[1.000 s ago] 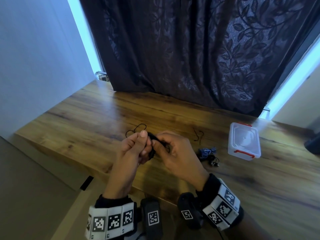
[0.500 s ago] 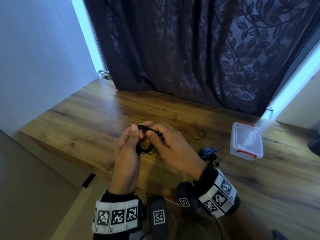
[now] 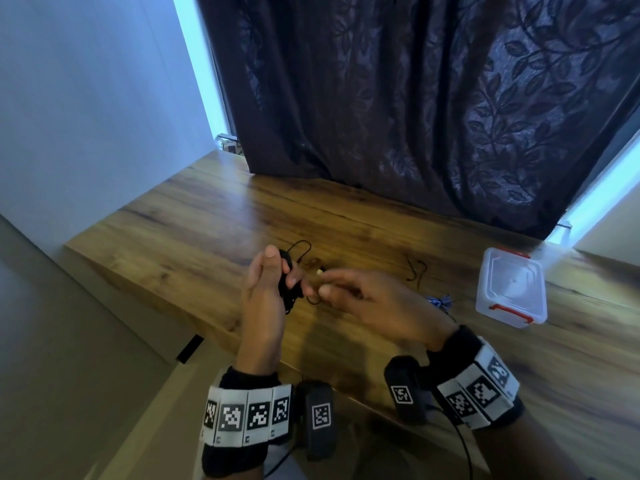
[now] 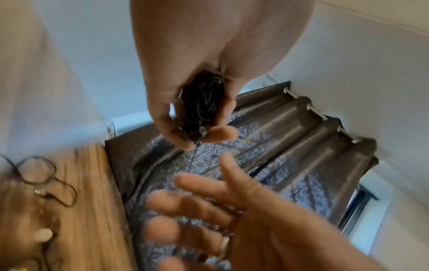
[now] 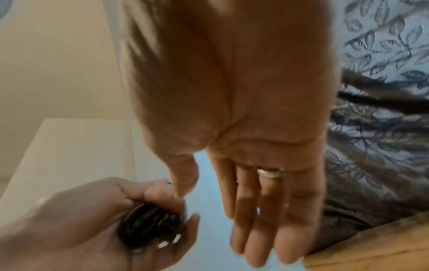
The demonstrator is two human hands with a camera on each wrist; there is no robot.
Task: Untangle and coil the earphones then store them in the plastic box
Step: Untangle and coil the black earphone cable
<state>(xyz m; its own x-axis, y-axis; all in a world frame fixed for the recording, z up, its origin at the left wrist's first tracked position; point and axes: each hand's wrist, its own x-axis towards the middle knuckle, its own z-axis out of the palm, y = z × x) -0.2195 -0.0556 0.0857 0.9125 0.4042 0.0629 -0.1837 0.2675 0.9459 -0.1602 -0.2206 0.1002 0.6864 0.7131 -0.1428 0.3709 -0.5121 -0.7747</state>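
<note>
A black earphone cable wound into a small coil (image 3: 286, 287) sits in my left hand (image 3: 282, 271), held between thumb and curled fingers above the table's front part. The left wrist view shows the coil (image 4: 201, 102) in that grip with a metal plug tip at its lower end. My right hand (image 3: 323, 284) hovers just right of the coil with fingers straight and spread, holding nothing; the right wrist view shows its bare palm (image 5: 255, 110) and the coil (image 5: 148, 225) below left. The clear plastic box (image 3: 510, 289) with red latches stands closed at the right.
A loose black cable loop (image 3: 300, 247) lies on the wooden table (image 3: 194, 244) behind my hands, another black cable (image 3: 417, 270) further right. A blue earphone bundle (image 3: 440, 301) lies beside the box. A small pale piece (image 3: 320, 271) rests near my right fingertips. Dark curtain behind.
My right hand has let go of the black coil and pulled slightly right, its fingers straightening. The left hand keeps hold of the coil.
</note>
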